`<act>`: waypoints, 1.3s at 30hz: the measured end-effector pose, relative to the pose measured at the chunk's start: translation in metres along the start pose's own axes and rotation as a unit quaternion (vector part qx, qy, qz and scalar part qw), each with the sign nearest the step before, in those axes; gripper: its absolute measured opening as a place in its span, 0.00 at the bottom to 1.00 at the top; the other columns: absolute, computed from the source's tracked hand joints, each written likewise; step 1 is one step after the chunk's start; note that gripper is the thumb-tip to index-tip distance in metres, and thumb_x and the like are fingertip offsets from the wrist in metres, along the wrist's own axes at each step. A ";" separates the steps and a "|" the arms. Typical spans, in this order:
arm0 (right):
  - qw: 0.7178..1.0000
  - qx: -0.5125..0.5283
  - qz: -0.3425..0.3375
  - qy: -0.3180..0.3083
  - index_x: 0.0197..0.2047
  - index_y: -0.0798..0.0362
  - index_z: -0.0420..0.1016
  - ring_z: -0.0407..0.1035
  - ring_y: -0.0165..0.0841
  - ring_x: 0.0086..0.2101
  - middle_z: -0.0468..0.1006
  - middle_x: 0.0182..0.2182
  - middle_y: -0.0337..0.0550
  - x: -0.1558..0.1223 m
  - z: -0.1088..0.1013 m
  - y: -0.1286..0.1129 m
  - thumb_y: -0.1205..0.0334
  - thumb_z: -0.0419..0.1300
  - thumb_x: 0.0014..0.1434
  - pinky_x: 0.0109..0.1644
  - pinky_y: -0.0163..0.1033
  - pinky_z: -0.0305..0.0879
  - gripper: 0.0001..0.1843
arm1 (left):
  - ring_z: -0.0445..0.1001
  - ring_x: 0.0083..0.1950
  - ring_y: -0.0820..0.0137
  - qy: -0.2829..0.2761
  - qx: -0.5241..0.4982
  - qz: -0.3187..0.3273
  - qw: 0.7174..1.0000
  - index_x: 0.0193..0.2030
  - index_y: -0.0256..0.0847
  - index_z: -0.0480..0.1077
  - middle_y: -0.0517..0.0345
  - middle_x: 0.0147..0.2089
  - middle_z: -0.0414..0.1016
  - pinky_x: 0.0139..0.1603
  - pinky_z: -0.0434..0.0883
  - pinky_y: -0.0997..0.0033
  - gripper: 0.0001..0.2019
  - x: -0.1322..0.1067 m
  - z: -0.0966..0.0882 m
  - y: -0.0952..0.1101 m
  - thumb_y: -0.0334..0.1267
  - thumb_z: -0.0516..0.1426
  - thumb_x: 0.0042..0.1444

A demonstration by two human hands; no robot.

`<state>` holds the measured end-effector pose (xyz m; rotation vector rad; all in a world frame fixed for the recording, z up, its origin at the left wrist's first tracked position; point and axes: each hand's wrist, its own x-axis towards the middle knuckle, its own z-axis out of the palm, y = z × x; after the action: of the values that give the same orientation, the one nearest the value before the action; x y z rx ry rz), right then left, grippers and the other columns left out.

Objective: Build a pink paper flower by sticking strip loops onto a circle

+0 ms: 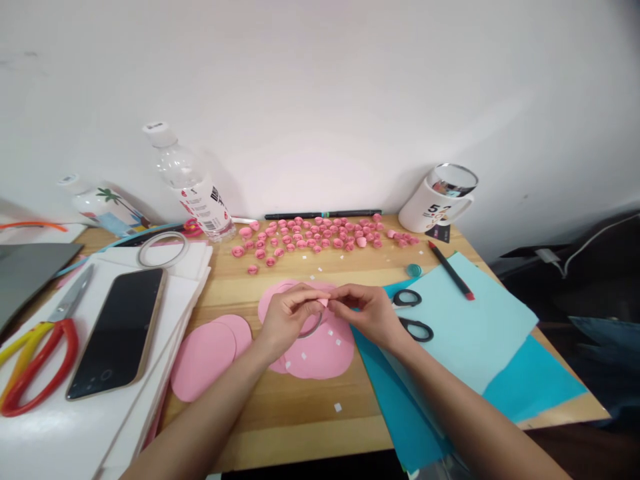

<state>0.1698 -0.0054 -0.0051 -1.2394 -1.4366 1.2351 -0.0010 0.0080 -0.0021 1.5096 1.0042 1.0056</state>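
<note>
"Where the two hands nearly meet, what do they have?"

"A small piece of pink paper (324, 303), pinched in the fingertips of both the left hand (286, 320) and the right hand (369, 313), just above the pink discs (320, 363)."

"Anything on those discs?"

"A ring (316, 327), partly hidden by the left hand, and tiny white squares (331, 333)."

"And around that?"

"Toward the wall (320, 100), many pink paper coils (327, 233) spread over the counter (280, 420). On the right, black-handled scissors (431, 331) and a red-ended pen (453, 272) lie near each other, the pen partly on a pale blue sheet (485, 327). On the left, a phone (117, 333) rests on white sheets (185, 287)."

"Farthest out?"

"A clear bottle (193, 190) left of the coils, a mug (425, 208) right."
</note>
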 end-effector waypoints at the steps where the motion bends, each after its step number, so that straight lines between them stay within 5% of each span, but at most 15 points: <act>1: 1.000 -0.016 -0.015 0.007 0.32 0.55 0.77 0.73 0.33 0.29 0.80 0.29 0.43 -0.001 0.001 0.001 0.61 0.62 0.49 0.34 0.37 0.69 0.08 | 0.73 0.37 0.70 0.001 0.000 -0.001 1.000 0.33 0.44 0.78 0.58 0.33 0.77 0.41 0.69 0.71 0.07 0.000 0.000 0.000 0.30 0.59 0.48; 11: 0.996 -0.049 -0.027 0.067 0.31 0.54 0.74 0.70 0.32 0.28 0.77 0.27 0.42 0.002 -0.002 -0.001 0.62 0.59 0.51 0.31 0.36 0.68 0.06 | 0.71 0.34 0.71 0.016 -0.079 -0.059 0.995 0.34 0.41 0.78 0.56 0.33 0.76 0.39 0.68 0.71 0.06 0.000 0.001 0.000 0.34 0.60 0.49; 14: 0.993 -0.059 -0.041 0.098 0.32 0.54 0.73 0.69 0.31 0.28 0.75 0.30 0.43 0.004 -0.006 0.001 0.62 0.56 0.54 0.30 0.36 0.68 0.06 | 0.68 0.29 0.75 0.045 -0.226 -0.119 0.966 0.34 0.38 0.77 0.56 0.30 0.76 0.37 0.67 0.71 0.07 0.001 0.000 -0.001 0.35 0.62 0.47; 17: 0.983 -0.124 -0.110 0.084 0.32 0.53 0.74 0.70 0.35 0.38 0.74 0.38 0.47 0.004 -0.007 0.002 0.65 0.53 0.56 0.37 0.39 0.69 0.08 | 0.69 0.30 0.75 0.019 -0.351 -0.167 0.921 0.33 0.36 0.77 0.55 0.30 0.76 0.39 0.67 0.71 0.08 0.003 -0.003 -0.001 0.34 0.64 0.44; 22: 0.964 -0.186 -0.182 0.062 0.38 0.51 0.70 0.71 0.33 0.35 0.76 0.33 0.42 -0.003 -0.001 0.000 0.66 0.57 0.55 0.41 0.39 0.68 0.06 | 0.70 0.33 0.74 -0.017 -0.401 -0.205 0.893 0.31 0.33 0.77 0.53 0.31 0.75 0.40 0.67 0.72 0.05 0.003 -0.007 0.003 0.32 0.64 0.45; 28: 0.927 -0.220 -0.298 0.060 0.36 0.50 0.71 0.71 0.32 0.33 0.76 0.31 0.43 -0.006 0.002 -0.001 0.68 0.55 0.57 0.35 0.37 0.68 0.06 | 0.70 0.33 0.74 -0.045 -0.372 -0.197 0.906 0.34 0.35 0.77 0.55 0.32 0.74 0.40 0.67 0.72 0.07 0.001 -0.004 0.001 0.32 0.63 0.46; 39: 0.928 -0.238 -0.282 0.043 0.34 0.51 0.70 0.68 0.31 0.31 0.73 0.30 0.44 -0.005 0.005 -0.001 0.68 0.53 0.58 0.32 0.36 0.67 0.05 | 0.71 0.38 0.68 -0.053 -0.307 -0.170 0.935 0.35 0.35 0.77 0.50 0.35 0.75 0.42 0.68 0.67 0.08 0.001 0.000 -0.001 0.35 0.63 0.47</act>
<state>0.1660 -0.0115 -0.0047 -1.0432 -1.9180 0.4492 -0.0008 0.0089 -0.0028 0.8276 0.7428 0.8676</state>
